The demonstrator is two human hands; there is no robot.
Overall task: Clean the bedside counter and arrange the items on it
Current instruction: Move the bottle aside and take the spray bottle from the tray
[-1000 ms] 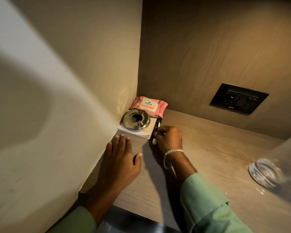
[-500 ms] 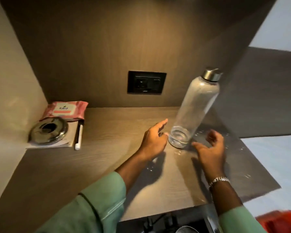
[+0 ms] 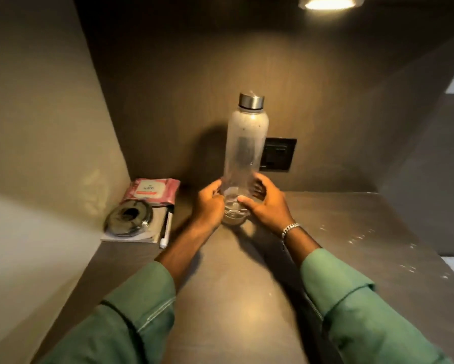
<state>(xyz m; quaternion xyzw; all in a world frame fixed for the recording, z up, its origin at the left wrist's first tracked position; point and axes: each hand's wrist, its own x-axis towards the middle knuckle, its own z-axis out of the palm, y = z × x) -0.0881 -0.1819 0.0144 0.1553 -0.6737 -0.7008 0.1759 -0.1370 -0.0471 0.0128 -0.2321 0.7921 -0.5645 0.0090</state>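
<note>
A clear empty bottle (image 3: pixel 247 148) with a steel cap stands upright near the back middle of the wooden counter (image 3: pixel 233 298). My left hand (image 3: pixel 209 206) and my right hand (image 3: pixel 266 204) wrap around its lower part from both sides. In the back left corner lie a pink wipes pack (image 3: pixel 152 191), a round metal ashtray (image 3: pixel 129 218) on a white notepad (image 3: pixel 152 231), and a pen (image 3: pixel 167 229) beside the pad.
A black socket plate (image 3: pixel 279 153) sits on the back wall behind the bottle. Walls close the left side and the back. A lamp (image 3: pixel 328 2) shines overhead. Small water drops (image 3: pixel 362 236) glint on the counter's right part.
Both hands went from the pen at the left corner to the bottle, closed around its base, and the bottle now stands more toward the middle, in front of the socket.
</note>
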